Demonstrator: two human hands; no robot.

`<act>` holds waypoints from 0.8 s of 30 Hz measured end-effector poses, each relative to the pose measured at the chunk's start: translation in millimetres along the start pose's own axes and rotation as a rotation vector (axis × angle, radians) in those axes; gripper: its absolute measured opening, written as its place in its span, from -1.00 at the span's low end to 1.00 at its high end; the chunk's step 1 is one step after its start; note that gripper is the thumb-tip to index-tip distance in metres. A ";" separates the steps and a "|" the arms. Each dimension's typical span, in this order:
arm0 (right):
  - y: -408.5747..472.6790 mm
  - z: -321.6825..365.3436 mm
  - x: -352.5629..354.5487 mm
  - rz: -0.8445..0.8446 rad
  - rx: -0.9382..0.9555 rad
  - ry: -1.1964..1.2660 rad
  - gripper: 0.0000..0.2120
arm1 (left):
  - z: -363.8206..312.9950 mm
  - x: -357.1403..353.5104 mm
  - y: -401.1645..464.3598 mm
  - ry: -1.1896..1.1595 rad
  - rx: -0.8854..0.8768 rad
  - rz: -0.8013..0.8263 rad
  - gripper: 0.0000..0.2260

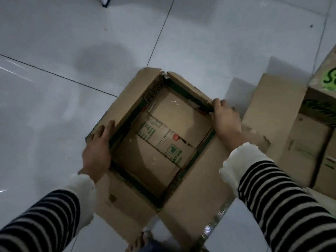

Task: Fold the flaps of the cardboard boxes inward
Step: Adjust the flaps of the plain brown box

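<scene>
An open brown cardboard box (163, 142) stands on the floor below me, its flaps spread outward and its inside bottom showing green print and a red dot. My left hand (97, 150) lies flat on the left flap (125, 99) near the box's rim, fingers pointing away from me. My right hand (226, 119) grips the far right corner of the rim, fingers curled over the edge of the far flap (189, 88). The near flaps (131, 202) hang out toward my feet.
A second open cardboard box (309, 135) with green lettering stands close on the right, one flap (272, 106) reaching toward the first box. Glossy white floor tiles (72, 51) spread to the left and far side. A dark object (105, 1) sits at the top edge.
</scene>
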State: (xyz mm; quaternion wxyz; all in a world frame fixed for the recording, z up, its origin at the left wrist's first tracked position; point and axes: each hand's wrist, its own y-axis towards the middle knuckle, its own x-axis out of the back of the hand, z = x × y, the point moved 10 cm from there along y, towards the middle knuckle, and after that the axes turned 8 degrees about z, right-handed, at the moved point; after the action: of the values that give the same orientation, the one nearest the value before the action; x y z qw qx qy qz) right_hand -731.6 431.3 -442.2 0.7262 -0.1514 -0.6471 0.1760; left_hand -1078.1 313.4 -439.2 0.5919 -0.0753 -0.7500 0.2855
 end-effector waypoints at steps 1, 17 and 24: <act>-3.6 2.2 -4.8 0.002 -0.006 0.020 -0.75 | -3.6 9.0 10.2 0.034 -0.031 -0.022 -0.33; -70.7 -4.2 -39.0 -0.045 -0.459 0.645 -0.56 | -50.6 90.1 63.2 -0.069 -0.047 -0.239 -0.41; -102.4 14.8 -56.7 -0.053 -0.502 0.805 -0.61 | 53.6 20.8 -5.3 -0.282 0.377 -0.017 -0.32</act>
State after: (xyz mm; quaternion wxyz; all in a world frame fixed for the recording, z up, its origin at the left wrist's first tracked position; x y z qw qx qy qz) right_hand -745.9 314.2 -444.8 0.8645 -0.3616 -0.3406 -0.0772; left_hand -1132.9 300.2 -426.2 0.4874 0.0835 -0.7591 0.4235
